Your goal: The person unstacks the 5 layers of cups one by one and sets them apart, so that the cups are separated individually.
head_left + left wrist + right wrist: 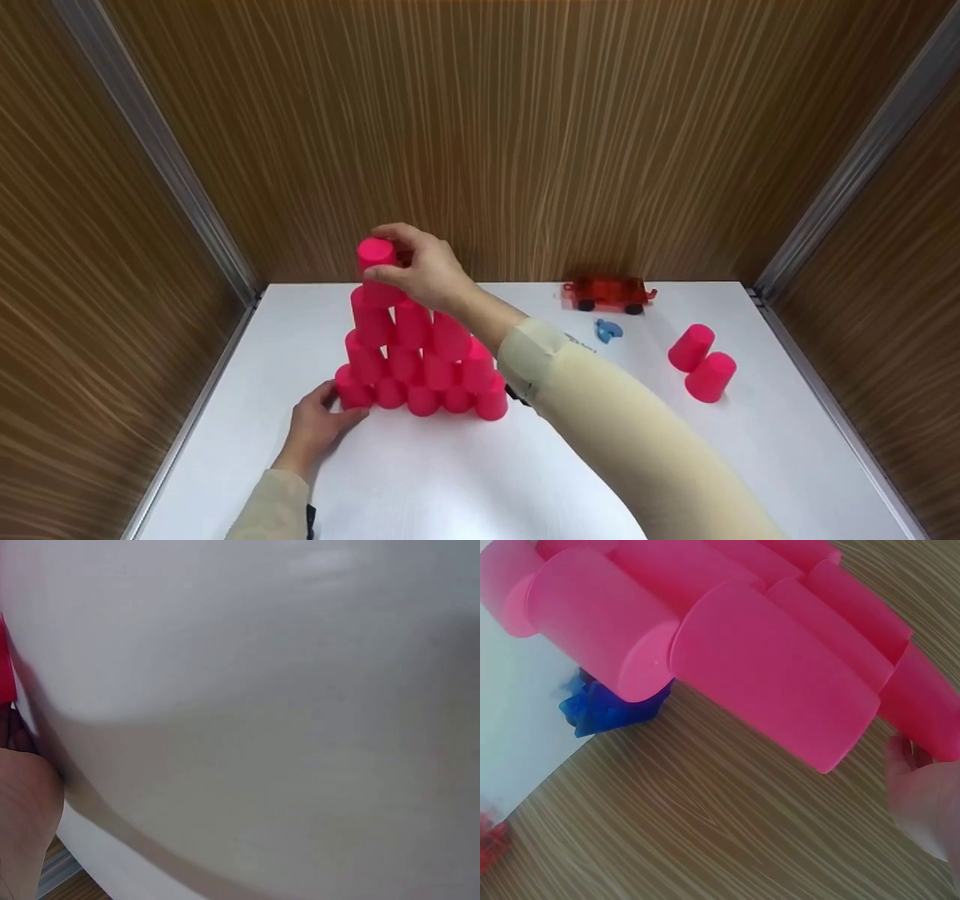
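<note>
Bright pink cups, turned upside down, form a stepped wall on the white table. My right hand grips a pink cup at the top left, thumb on the near side and fingers behind. That cup stands upright on or just over the row of 3 beneath; contact is hard to tell. Low at the left, my left hand holds the bottom-row end cup between thumb and fingers. In the right wrist view the gripped cup appears beside my fingertips. The left wrist view shows mostly tabletop.
Two more pink cups stand close together at the right. A red see-through toy wagon sits by the back wall, with a small blue piece before it. Behind the stack lies a blue translucent object. Wood-patterned walls enclose the table.
</note>
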The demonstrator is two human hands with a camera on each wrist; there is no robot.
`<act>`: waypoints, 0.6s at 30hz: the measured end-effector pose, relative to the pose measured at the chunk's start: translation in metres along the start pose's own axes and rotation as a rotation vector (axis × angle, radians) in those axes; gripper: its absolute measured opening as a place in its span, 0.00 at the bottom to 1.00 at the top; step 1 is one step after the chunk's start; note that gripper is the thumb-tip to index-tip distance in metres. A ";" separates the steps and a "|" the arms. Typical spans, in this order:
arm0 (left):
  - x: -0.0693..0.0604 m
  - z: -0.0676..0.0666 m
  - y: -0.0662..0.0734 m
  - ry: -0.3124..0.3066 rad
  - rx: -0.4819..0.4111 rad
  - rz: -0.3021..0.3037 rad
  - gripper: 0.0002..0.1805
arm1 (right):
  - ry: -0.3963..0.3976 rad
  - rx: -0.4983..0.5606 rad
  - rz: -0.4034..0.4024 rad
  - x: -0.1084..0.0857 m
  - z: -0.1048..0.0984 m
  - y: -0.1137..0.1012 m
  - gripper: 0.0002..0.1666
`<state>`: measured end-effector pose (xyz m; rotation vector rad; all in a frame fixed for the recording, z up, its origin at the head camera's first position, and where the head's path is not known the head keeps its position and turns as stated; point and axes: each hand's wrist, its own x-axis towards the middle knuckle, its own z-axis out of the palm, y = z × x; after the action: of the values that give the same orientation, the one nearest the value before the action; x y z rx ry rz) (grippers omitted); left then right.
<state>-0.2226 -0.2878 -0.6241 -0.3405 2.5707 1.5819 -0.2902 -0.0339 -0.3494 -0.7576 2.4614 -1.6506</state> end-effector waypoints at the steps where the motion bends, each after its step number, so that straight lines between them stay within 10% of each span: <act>1: 0.001 0.000 0.000 -0.002 0.004 0.003 0.49 | 0.001 0.012 -0.010 -0.001 -0.001 0.000 0.36; 18: 0.005 -0.003 -0.006 0.008 0.024 0.029 0.50 | 0.032 0.018 -0.204 -0.028 -0.076 0.000 0.33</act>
<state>-0.2263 -0.2936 -0.6287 -0.3100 2.6098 1.5605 -0.2910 0.0433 -0.3235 -1.0185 2.4585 -1.7604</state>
